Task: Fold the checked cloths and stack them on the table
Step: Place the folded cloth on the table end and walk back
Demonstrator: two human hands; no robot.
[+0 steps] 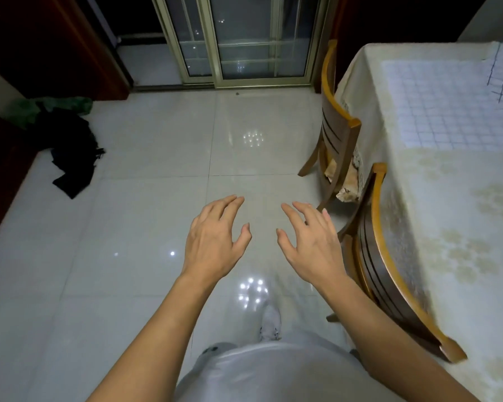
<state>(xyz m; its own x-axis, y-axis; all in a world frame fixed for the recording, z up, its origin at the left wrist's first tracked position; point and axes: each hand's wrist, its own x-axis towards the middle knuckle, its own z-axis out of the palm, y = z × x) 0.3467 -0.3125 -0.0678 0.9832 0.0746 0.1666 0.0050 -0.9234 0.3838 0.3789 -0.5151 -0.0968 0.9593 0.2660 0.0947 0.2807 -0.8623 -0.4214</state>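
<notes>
I am holding my left hand and right hand over the floor, fingers spread, gripping nothing. A pale blue-checked fabric cloth is lying flat on the cream-covered table; I judge the stacking is hardly beginning.

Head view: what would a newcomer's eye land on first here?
Two bare hands, left hand and right hand, spread open and empty above the glossy tiled floor. At right, a checked cloth lies flat on the covered table. A dark heap of clothes lies on the floor at left.
</notes>
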